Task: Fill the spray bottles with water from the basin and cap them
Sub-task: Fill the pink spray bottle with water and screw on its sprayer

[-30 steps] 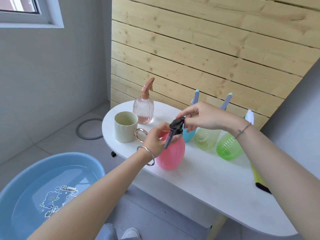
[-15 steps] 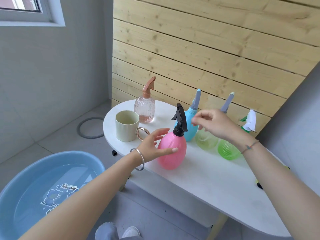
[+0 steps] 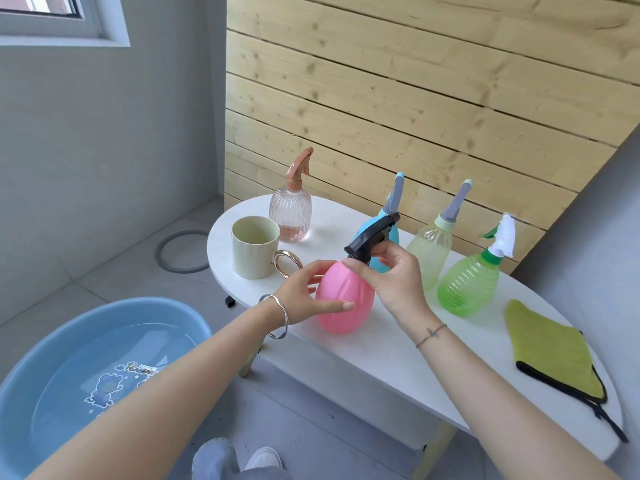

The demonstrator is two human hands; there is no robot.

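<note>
A pink spray bottle with a black trigger cap stands near the front edge of the white table. My left hand holds the pink body from the left, thumb across its front. My right hand grips the neck just under the black cap. Behind stand a blue bottle, a pale yellow bottle and a green bottle, all capped. A clear pink ribbed bottle stands at the back left. The blue basin of water sits on the floor at lower left.
A cream mug with a gold handle stands left of the pink bottle. A yellow-green cloth lies on the table's right end. A grey ring lies on the floor. The wooden slat wall backs the table.
My right hand came back from the rear bottles and took the pink bottle's neck. My left hand closed round the pink body. The black cap's nozzle now tilts to the right.
</note>
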